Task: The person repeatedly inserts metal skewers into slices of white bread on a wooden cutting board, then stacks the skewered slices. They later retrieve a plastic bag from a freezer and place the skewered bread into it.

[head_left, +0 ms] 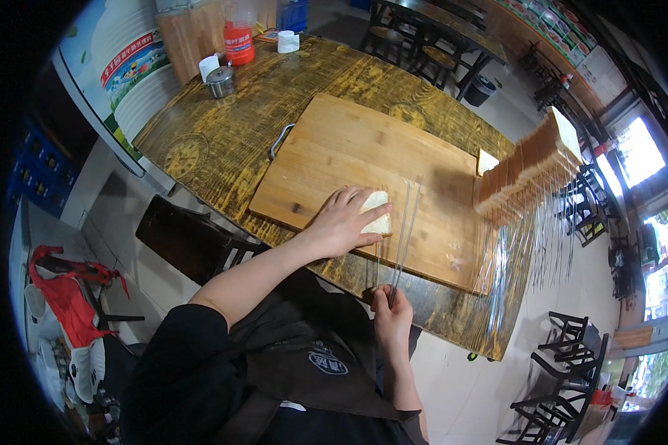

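My left hand [345, 221] lies spread over a slice of white bread [376, 214] on the wooden cutting board [362, 144], pressing it down. Below it my right hand [391, 306] holds several thin metal skewers [403, 245]. One of them runs up to the near edge of the slice under my left hand; how deep it goes in is hidden. The others point up over the board. At the board's right end stands a tall stack of skewered bread slices [526, 161], its skewers sticking out towards the near right.
A small piece of bread [486, 162] lies behind the stack. More loose skewers [498, 278] lie at the table's right end. A lidded metal pot [221, 82], white rolls [288, 41] and a red container [239, 44] stand at the far left. A dark stool [183, 239] is beside the table [245, 111].
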Tool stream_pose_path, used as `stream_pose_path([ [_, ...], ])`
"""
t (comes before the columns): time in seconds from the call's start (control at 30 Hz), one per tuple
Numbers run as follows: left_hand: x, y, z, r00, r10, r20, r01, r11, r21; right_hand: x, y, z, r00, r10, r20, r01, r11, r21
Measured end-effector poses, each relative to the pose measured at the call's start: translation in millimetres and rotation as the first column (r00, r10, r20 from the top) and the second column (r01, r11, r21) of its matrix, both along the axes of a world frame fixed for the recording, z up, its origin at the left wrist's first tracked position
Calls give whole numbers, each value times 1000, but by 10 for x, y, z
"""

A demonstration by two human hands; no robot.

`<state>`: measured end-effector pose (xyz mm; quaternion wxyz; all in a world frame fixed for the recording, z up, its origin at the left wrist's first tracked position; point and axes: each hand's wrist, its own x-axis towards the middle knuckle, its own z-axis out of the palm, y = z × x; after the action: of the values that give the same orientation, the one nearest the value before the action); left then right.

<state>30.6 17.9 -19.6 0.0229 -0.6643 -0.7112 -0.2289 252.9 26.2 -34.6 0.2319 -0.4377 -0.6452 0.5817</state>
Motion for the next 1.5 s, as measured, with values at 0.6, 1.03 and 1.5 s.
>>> stream_pose_path([
  [0.6,391,166,293,21,-66,998,21,998,65,387,-74,218,990,-15,-142,8,999,-47],
  [1.03,276,-6,230,-124,13,992,6,1000,-12,631,-52,224,991,-23,-132,33,996,78],
  [1.5,-415,-38,236,59,65,996,-313,949,-43,983,-239,146,976,-17,-219,-64,932,-358],
])
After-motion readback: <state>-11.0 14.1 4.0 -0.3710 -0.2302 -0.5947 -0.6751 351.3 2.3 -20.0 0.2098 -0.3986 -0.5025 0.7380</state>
